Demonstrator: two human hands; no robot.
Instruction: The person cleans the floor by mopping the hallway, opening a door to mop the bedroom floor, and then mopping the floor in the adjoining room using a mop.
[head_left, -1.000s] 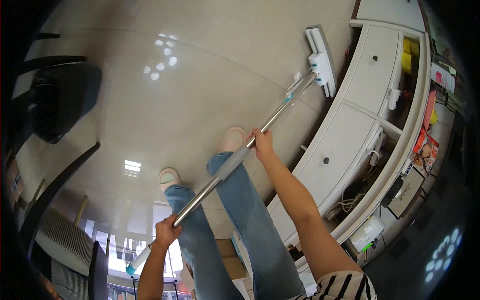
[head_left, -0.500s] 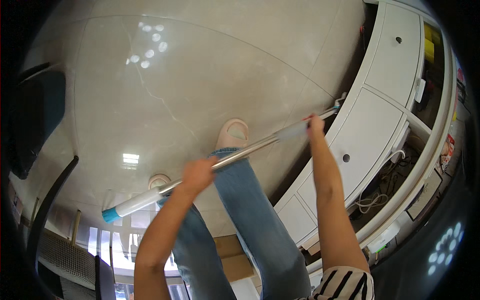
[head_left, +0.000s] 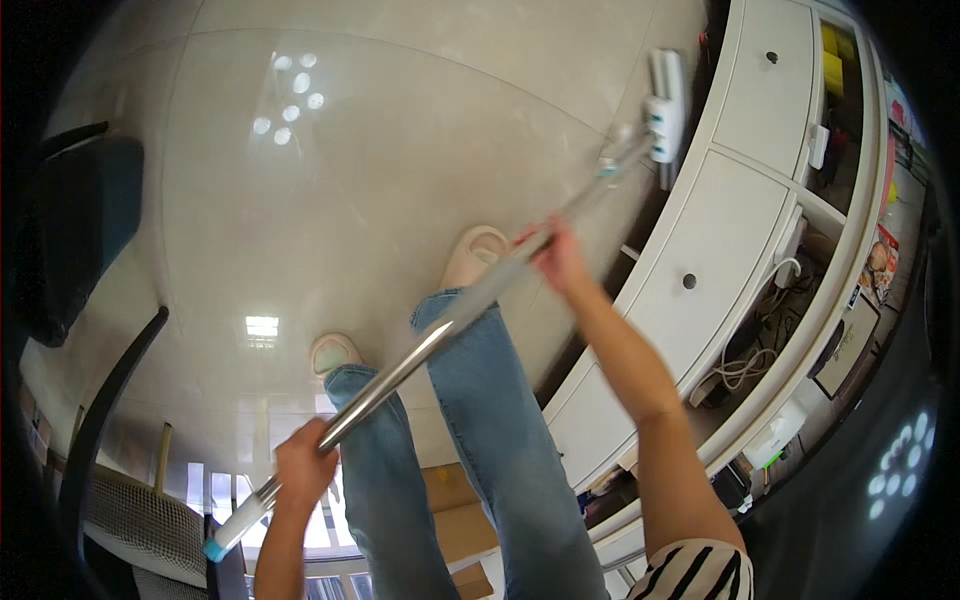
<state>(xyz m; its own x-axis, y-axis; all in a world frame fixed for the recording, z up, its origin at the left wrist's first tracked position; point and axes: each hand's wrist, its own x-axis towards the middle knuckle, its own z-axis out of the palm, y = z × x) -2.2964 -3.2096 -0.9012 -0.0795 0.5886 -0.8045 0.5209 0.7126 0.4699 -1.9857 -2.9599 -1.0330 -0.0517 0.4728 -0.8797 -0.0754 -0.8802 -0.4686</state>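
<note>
A mop (head_left: pixel 400 368) with a shiny metal pole crosses slantwise in front of my legs. My left hand (head_left: pixel 305 466) is wrapped round the lower part of the pole, just above its white and blue end. Farther up, my right hand (head_left: pixel 558 258) grips the grey section, smeared a little by motion. Beyond it, the white and blue mop head (head_left: pixel 664 120) shows blurred beside the cabinet front, over the tiles or just above them; I cannot tell whether it touches the floor.
A white cabinet (head_left: pixel 712 245) with drawers runs along the right, with cables (head_left: pixel 745 370) in an open compartment. Dark chairs (head_left: pixel 95 225) stand at the left. My slippered feet rest on glossy floor tiles (head_left: pixel 330 180). A cardboard box (head_left: pixel 465 530) lies behind my legs.
The mop head has come out from beside the cabinet into view. My left hand has moved down and left along with the pole; my right hand has moved left.
</note>
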